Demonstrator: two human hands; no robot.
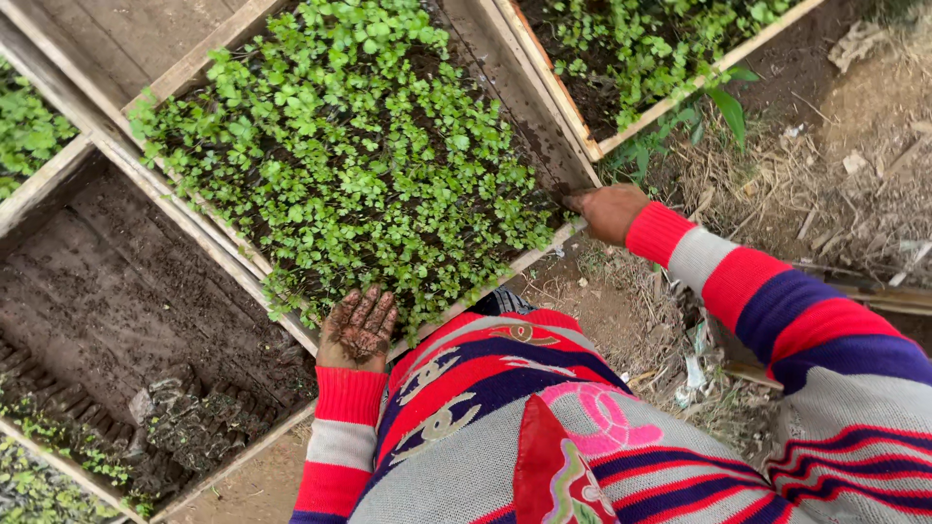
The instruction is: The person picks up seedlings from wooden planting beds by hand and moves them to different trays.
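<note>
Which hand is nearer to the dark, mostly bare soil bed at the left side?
Left. The left hand rests at the seedling tray's near edge, right beside the soil bed; the right hand is at the tray's far corner.

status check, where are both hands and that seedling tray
Left hand soil-caked, on seedling tray near edge. Right hand gripping tray's right corner. Wooden frame close alongside.

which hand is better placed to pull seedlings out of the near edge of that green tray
Left, probably. The left hand, caked with soil, rests on the seedlings at the tray's near edge. The right hand grips the wooden frame at the tray's corner.
</note>
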